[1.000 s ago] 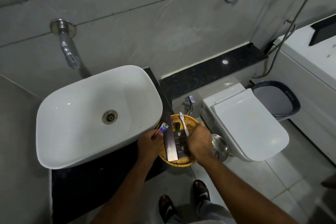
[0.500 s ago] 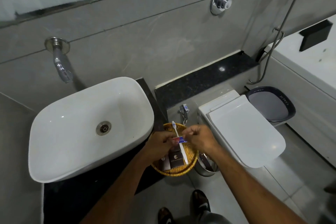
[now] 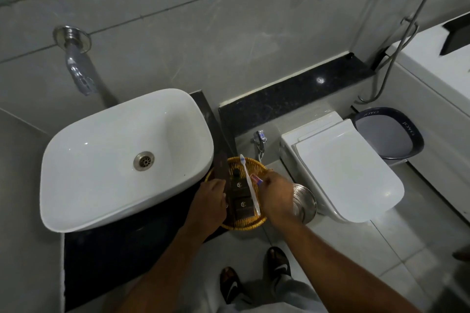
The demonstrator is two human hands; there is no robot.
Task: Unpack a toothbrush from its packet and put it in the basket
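Observation:
A white toothbrush (image 3: 249, 185) lies unpacked across the round woven basket (image 3: 241, 225), its head towards the wall. The basket stands on the black counter's right end. My left hand (image 3: 211, 202) is at the basket's left rim, closed on a long dark brown packet (image 3: 221, 169) that sticks up towards the sink. My right hand (image 3: 277, 195) hovers over the basket's right side and pinches a small red and blue toothpaste tube (image 3: 256, 178) right beside the brush handle.
Two dark boxes (image 3: 243, 197) and a small dark bottle (image 3: 236, 173) lie in the basket. A white sink (image 3: 114, 160) is to the left, a closed toilet (image 3: 343, 168) to the right, a steel bin (image 3: 304, 201) between them below my right hand.
The small tube went from my left hand to my right hand. My left hand has taken hold of the long dark packet. The toothbrush stays in the basket.

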